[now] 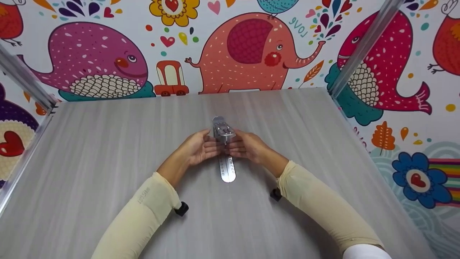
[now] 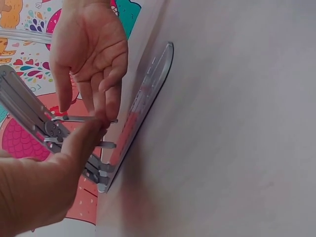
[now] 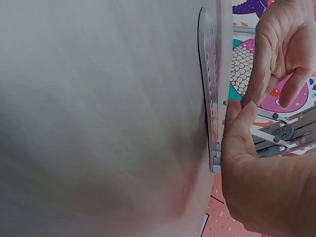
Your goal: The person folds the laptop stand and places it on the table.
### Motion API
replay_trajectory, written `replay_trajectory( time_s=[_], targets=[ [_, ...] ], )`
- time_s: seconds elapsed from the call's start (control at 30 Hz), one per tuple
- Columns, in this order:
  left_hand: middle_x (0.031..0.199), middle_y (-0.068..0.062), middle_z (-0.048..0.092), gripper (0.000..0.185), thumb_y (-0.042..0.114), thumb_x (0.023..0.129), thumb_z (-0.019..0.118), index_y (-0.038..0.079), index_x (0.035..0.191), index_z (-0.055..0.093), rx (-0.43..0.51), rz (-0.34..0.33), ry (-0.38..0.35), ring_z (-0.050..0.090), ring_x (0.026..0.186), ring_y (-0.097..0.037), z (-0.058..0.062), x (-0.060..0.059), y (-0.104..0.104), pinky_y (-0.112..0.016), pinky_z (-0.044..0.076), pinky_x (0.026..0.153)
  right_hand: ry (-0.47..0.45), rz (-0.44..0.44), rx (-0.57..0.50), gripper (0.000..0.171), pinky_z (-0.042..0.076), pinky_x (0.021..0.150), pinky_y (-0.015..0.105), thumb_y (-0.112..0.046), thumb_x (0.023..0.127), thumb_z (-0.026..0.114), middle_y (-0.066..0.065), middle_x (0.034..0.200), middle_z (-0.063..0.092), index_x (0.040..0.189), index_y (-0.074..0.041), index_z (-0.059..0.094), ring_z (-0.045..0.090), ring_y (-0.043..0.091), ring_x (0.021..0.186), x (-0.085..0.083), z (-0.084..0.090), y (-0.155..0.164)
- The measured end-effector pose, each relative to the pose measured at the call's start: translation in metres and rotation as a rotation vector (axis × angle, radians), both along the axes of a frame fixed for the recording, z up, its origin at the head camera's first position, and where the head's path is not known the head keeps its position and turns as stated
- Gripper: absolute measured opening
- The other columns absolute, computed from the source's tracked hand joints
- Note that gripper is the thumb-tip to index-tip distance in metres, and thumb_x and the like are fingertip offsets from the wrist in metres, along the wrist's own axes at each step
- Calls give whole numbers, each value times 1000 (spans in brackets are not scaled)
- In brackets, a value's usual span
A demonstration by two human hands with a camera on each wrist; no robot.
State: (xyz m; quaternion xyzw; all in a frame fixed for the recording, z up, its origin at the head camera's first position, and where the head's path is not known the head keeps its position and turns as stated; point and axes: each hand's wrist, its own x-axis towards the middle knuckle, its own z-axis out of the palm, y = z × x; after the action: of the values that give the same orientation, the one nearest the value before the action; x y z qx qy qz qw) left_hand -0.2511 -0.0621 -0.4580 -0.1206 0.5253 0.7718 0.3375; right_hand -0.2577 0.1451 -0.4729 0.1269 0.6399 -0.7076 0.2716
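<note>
Metal folding stand (image 1: pixel 225 151) on the bench (image 1: pixel 107 144): base flat, upper arm raised. Left hand (image 1: pixel 197 147) and right hand (image 1: pixel 247 145) pinch its side pins; adjustment judged unfinished.

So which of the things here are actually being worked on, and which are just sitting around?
In use:
- folding metal stand
- left hand, gripping the stand
- right hand, gripping the stand

Just there:
- grey table
- cartoon animal wall
- metal frame posts
</note>
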Motion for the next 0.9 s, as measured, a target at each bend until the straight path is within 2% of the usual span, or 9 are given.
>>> replay_trajectory(
  time_s=[0.13,0.3,0.5,0.6,0.77,0.83,0.9],
  targets=[
    [153,-27,46,61,37,112,29,-9,151,30,21,21,-11,48,143,-36,-1,-7,1,-44,40,118,7,-6,5,54,60,81,31,-42,108,45,14,103,75,122,7,63,74,23,92,-6,1,-1],
    [159,-28,36,63,37,112,27,-9,155,22,61,40,-31,40,148,-36,-3,-16,2,-43,36,120,-9,-1,14,56,59,80,30,-45,107,45,14,108,74,129,5,59,74,24,96,-12,2,-4],
    [162,-29,29,61,33,112,26,-10,154,21,117,115,-37,36,150,-36,-5,-22,4,-42,34,121,-3,-2,-8,55,59,83,31,-42,107,49,12,105,73,136,5,54,73,21,91,-16,2,-6],
    [164,-29,26,60,32,112,27,-11,155,21,154,157,-34,32,152,-36,-4,-24,6,-42,31,122,16,-3,-12,52,58,85,31,-38,106,52,11,108,73,136,4,56,72,19,91,-18,2,-7],
    [167,-28,17,62,31,112,28,-9,158,15,212,194,-31,23,156,-36,-4,-25,8,-42,26,124,16,12,-2,44,58,88,33,-32,105,55,15,126,70,137,-1,59,71,20,99,-23,1,-7],
    [167,-28,17,62,31,112,28,-8,158,13,224,195,-34,23,156,-37,-4,-25,8,-42,25,125,10,10,-7,40,59,87,34,-29,105,56,15,127,70,134,-2,61,71,20,100,-25,1,-8],
    [166,-30,16,63,31,112,27,-8,158,12,231,189,-40,23,155,-38,-5,-24,8,-42,24,125,10,4,-12,34,59,85,33,-26,104,56,12,121,73,128,-4,64,71,19,98,-26,-1,-8]
  ],
)
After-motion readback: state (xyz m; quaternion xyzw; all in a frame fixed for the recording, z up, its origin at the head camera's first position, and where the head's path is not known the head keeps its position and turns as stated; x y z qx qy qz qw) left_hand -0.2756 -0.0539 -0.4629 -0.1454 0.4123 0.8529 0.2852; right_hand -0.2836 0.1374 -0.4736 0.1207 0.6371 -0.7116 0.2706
